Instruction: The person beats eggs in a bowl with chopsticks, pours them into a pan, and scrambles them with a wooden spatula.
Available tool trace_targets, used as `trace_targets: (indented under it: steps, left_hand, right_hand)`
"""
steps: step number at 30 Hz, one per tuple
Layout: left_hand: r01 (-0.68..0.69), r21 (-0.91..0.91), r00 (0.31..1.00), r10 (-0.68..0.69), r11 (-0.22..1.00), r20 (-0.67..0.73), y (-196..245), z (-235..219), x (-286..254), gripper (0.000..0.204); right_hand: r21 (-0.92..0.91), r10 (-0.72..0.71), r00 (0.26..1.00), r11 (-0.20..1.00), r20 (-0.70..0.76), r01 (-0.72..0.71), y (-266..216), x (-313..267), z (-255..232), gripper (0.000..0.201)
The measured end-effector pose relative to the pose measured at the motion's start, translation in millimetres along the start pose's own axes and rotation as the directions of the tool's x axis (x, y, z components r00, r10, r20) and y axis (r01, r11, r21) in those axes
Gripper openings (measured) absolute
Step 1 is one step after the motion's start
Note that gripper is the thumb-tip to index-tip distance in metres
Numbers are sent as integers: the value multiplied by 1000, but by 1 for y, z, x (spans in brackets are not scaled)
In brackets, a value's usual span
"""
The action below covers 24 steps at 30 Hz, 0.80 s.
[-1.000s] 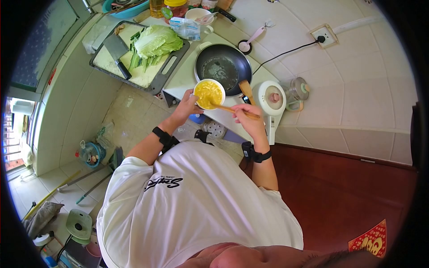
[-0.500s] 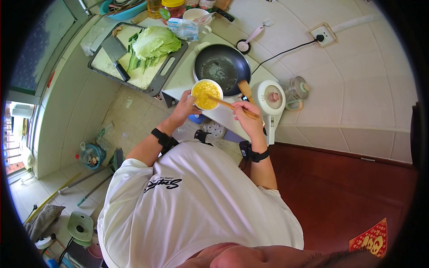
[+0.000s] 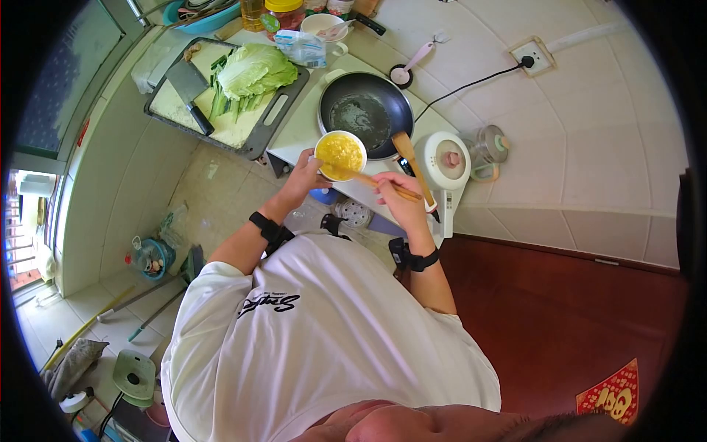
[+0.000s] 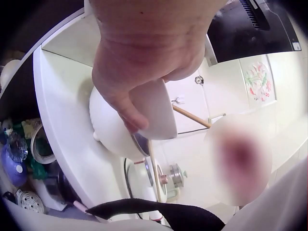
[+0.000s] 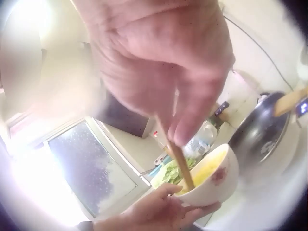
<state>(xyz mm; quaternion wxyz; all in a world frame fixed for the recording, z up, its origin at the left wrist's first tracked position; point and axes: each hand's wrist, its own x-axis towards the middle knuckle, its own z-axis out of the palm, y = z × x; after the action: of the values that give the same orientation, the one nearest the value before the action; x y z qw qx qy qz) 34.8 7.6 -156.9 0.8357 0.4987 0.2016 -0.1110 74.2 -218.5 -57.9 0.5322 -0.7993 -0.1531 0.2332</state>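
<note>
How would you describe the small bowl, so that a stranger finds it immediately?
Start from the large dark pan on the counter. At its near side, the left grip holds the small white bowl. Unlike the pan, it contains a bright yellow mixture.

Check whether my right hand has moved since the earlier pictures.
Yes, slightly: the right hand has shifted left in the head view, away from the white lidded pot, uncovering more of the wooden spatula.

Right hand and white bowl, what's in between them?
Wooden chopsticks: they slant from the right hand down into the yellow liquid in the white bowl. Both the head and right wrist views show it.
</note>
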Motion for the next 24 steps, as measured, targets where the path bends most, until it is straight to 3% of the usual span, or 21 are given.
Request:
trace_targets:
  steps: [2,3,5,8,11,14,17,21,23,24]
  left_hand:
    - [-11,-11,1000,11,1000,1,-2,-1,2,46]
    - [-21,-21,1000,21,1000,0,-2,-1,2,46]
    - [-18,-16,1000,18,1000,-3,-3,-2,2,46]
    - [-19,-18,1000,19,1000,-3,-1,1,0,46]
    - [-13,-11,1000,13,1000,-5,-2,-1,0,46]
    - [-30,-13,1000,30,999,5,-4,-1,1,46]
    - [-31,-8,1000,31,999,4,-4,-5,1,47]
    - [-40,-30,999,40,999,1,-3,-3,0,46]
    - [-37,-25,999,37,999,3,-1,-4,-1,46]
    - [-33,-19,999,33,999,6,-1,-3,-1,46]
  right_hand:
    - [125,56,968,992,-245,-26,-9,-2,7,16]
    - [125,56,968,992,-244,-26,-10,-2,7,16]
    - [155,91,991,985,-94,-76,-12,-2,6,17]
    - [48,34,984,998,-178,-26,-5,-1,2,18]
    - [166,93,991,983,-95,-76,-16,-2,4,17]
    - [36,-13,991,999,-136,18,-1,1,1,17]
    - [159,35,989,987,-143,-12,-5,4,4,16]
    - [53,-32,997,998,-77,37,-22,1,0,16]
    - [221,133,984,970,-122,-103,-24,1,2,16]
    - [220,132,984,970,-121,-103,-24,1,0,16]
